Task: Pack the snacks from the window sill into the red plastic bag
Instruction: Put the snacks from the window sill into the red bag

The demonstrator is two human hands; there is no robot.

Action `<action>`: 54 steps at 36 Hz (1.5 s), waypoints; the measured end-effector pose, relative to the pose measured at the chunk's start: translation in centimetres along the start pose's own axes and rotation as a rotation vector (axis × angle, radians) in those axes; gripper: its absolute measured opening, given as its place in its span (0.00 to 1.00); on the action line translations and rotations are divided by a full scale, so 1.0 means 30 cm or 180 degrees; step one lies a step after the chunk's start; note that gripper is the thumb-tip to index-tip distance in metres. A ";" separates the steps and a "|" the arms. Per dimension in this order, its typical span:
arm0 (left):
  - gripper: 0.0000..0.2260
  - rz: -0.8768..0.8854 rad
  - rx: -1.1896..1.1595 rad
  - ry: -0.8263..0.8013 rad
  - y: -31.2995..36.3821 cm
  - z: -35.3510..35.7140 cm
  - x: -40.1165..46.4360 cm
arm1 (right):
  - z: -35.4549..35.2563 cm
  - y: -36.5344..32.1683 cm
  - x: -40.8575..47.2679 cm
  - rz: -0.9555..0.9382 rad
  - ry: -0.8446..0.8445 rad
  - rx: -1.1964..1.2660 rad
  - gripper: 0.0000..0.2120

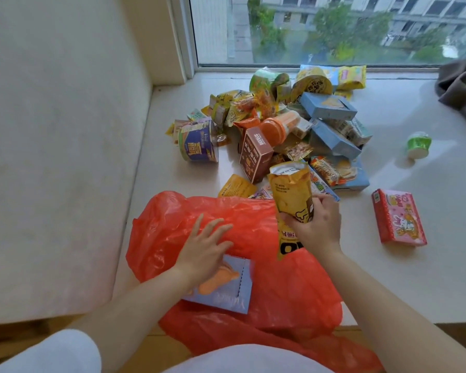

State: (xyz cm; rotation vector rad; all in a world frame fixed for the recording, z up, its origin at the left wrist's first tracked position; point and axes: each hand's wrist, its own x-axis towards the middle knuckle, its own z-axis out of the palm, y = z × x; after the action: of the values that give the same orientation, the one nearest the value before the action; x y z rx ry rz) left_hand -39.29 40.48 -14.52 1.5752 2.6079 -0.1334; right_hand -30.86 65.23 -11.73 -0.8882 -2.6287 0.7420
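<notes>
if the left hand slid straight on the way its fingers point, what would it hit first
Probably the yellow snack pouch that the right hand holds: the left hand lies open on the red plastic bag, fingers pointing up-right. Depth is unclear.

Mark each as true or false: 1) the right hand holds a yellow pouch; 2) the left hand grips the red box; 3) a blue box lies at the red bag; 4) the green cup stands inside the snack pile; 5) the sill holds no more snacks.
1. True: the right hand grips the yellow pouch.
2. False: the left hand rests with spread fingers on the red bag; the red box lies untouched to the right.
3. True: the blue box lies at the bag, under the left wrist.
4. False: the green cup stands apart, right of the pile.
5. False: the pile remains on the sill.
</notes>
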 end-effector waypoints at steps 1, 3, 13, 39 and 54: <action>0.18 -0.0148 0.0087 -0.0236 -0.018 0.001 0.000 | 0.001 -0.015 -0.011 -0.0219 -0.0018 0.0095 0.35; 0.25 -0.0330 0.0256 -0.0654 -0.053 0.009 0.012 | 0.017 -0.039 -0.029 -0.0665 -0.0193 0.0182 0.34; 0.39 -0.1011 0.0131 -0.1168 -0.177 0.047 0.147 | 0.173 -0.057 -0.029 -0.0977 -0.1439 -0.0576 0.39; 0.32 -0.1136 -0.0616 -0.1755 -0.184 0.167 0.254 | 0.259 0.041 -0.038 -0.0854 -0.2588 -0.2172 0.44; 0.29 -0.1432 -0.1589 -0.0618 -0.088 0.068 0.590 | 0.229 0.035 0.296 -0.0913 -0.1633 -0.1530 0.19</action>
State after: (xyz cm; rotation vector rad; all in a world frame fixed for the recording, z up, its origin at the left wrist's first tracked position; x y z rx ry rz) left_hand -49.74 54.55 -18.66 0.7690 2.5237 0.2971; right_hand -39.98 68.87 -17.26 -0.4319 -3.3799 0.2865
